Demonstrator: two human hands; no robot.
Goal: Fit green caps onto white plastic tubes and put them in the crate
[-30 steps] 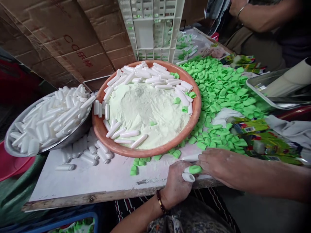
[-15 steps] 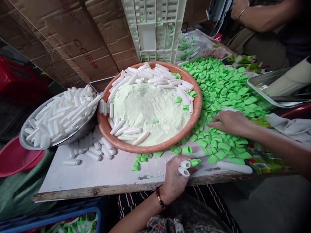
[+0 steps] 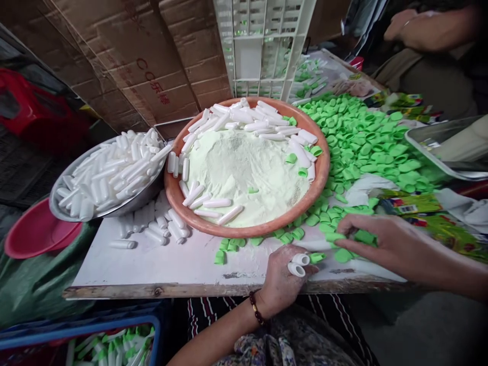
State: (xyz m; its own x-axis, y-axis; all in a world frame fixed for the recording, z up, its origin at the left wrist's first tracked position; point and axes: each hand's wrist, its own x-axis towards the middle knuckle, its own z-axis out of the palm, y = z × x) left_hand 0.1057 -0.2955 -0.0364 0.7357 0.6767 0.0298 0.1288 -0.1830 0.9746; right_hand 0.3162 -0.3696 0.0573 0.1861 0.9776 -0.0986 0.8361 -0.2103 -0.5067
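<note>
My left hand [image 3: 284, 277] is closed around white plastic tubes at the table's front edge, and two of their open ends [image 3: 298, 264] face up. A green cap [image 3: 317, 257] sits by its fingertips; whether a tube is joined to it I cannot tell. To the right, my right hand [image 3: 375, 244] pinches a small green cap [image 3: 334, 237] between thumb and fingers, low over the table. Behind it spreads a large heap of green caps [image 3: 358, 137]. An orange basin [image 3: 208, 226] holds pale green powder [image 3: 236, 162], with white tubes around its inner edge.
A metal bowl [image 3: 114, 211] heaped with white tubes stands at the left, above a pink basin [image 3: 41, 231]. Cartons [image 3: 152, 66] and a white crate [image 3: 263, 46] rise behind. A blue crate [image 3: 160, 330] is below. Another person's arm [image 3: 438, 30] shows at upper right.
My right hand has come from the middle of the cap heap toward the table's front edge and now pinches a cap. My left hand keeps its hold on the tubes. The view has shifted slightly.
</note>
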